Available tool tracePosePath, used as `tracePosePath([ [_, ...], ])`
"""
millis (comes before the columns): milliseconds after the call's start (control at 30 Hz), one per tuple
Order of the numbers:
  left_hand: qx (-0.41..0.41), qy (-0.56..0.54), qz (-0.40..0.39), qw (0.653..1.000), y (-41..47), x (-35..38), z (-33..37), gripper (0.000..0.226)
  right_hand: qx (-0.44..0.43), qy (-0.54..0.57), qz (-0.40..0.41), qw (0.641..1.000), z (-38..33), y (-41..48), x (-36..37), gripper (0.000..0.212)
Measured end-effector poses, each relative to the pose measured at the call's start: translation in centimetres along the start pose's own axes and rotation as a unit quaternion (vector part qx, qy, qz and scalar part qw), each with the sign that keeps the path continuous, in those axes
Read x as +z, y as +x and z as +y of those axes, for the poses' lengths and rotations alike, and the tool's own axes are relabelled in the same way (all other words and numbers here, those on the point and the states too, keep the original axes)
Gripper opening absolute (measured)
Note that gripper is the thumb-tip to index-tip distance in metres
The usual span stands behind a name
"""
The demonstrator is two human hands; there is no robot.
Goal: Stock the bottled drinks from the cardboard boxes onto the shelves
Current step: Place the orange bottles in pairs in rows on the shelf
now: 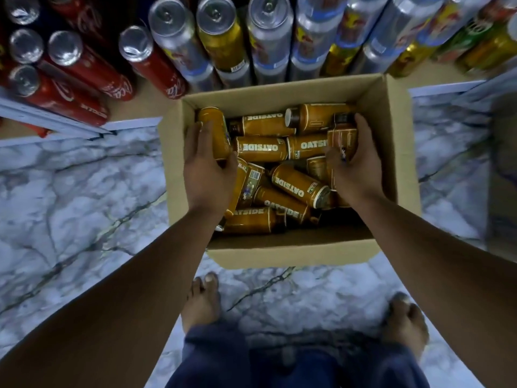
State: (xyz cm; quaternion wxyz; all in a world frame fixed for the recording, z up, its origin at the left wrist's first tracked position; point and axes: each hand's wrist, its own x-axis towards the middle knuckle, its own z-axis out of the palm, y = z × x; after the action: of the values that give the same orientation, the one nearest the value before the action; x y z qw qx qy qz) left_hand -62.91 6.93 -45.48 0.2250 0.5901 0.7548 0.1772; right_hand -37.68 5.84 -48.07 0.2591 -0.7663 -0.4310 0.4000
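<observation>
An open cardboard box stands on the floor against the bottom shelf. Several brown Oatside bottles lie jumbled inside it. My left hand is in the box's left side, fingers wrapped around one upright brown bottle. My right hand is in the right side, closed around another brown bottle with a dark cap.
The low shelf ahead holds red cola cans at left and silver, gold and green cans toward the right. Marble-patterned floor surrounds the box. My bare feet stand just behind it.
</observation>
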Motion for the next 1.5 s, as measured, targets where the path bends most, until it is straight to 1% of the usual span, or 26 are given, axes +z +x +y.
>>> tracePosePath([
  [67,0.031,0.006,-0.003,1.000,0.1,0.6,0.4,0.071,0.014,0.013,0.010,1.000,-0.1,0.3,0.3,0.076],
  [133,0.044,0.006,-0.011,0.999,0.1,1.3,0.7,0.072,0.019,0.017,0.017,1.000,-0.2,0.6,0.8,0.076],
  [233,0.010,-0.011,-0.001,1.000,0.0,2.0,0.9,0.075,0.020,0.026,0.025,0.999,0.0,1.4,1.1,0.077],
  [300,-0.041,-0.039,0.015,0.998,-0.3,2.3,0.9,0.075,0.019,0.024,0.012,0.999,0.0,1.8,0.9,0.081],
  [367,-0.069,-0.055,0.022,0.996,-0.6,2.4,1.1,0.070,0.012,0.019,-0.006,1.000,-0.1,1.7,0.4,0.085],
  [467,-0.047,-0.031,0.028,0.998,-1.0,2.0,1.4,0.060,-0.010,0.036,-0.040,0.998,-0.5,0.8,-0.6,0.086],
  [533,-0.038,-0.027,0.038,0.998,-1.2,1.1,1.9,0.059,-0.027,0.039,-0.047,0.998,-0.8,0.2,-1.2,0.085],
  [633,-0.045,-0.098,0.068,0.992,-1.0,-0.7,3.5,0.062,-0.043,0.025,-0.029,0.998,-2.2,-0.9,-2.3,0.079],
  [700,-0.046,-0.157,0.077,0.984,-0.8,-2.2,4.9,0.063,-0.062,0.046,-0.020,0.997,-3.6,-1.7,-3.2,0.072],
  [767,-0.037,-0.188,0.070,0.979,-0.8,-4.0,6.7,0.065,-0.072,0.072,-0.020,0.995,-5.6,-2.4,-4.5,0.065],
  [833,-0.018,-0.209,0.053,0.976,-0.9,-6.2,8.7,0.062,-0.086,0.084,-0.021,0.993,-7.9,-3.1,-6.1,0.062],
  [900,0.007,-0.223,0.029,0.974,-1.0,-8.7,10.7,0.057,-0.099,0.098,-0.022,0.990,-10.5,-4.0,-7.8,0.063],
  [1033,0.032,-0.246,-0.008,0.969,-1.6,-14.4,15.0,0.055,-0.133,0.128,-0.029,0.982,-16.6,-6.7,-12.1,0.065],
  [1233,0.097,-0.300,0.009,0.949,-3.3,-25.6,23.0,0.058,-0.175,0.159,0.011,0.972,-27.9,-12.6,-20.6,0.063],
  [1400,0.120,-0.306,0.012,0.944,-6.1,-38.1,30.9,0.061,-0.215,0.171,0.026,0.961,-38.7,-19.1,-28.5,0.069],
  [1500,0.128,-0.316,0.018,0.940,-8.2,-45.8,35.4,0.060,-0.231,0.159,0.044,0.959,-44.4,-23.5,-33.3,0.066],
])
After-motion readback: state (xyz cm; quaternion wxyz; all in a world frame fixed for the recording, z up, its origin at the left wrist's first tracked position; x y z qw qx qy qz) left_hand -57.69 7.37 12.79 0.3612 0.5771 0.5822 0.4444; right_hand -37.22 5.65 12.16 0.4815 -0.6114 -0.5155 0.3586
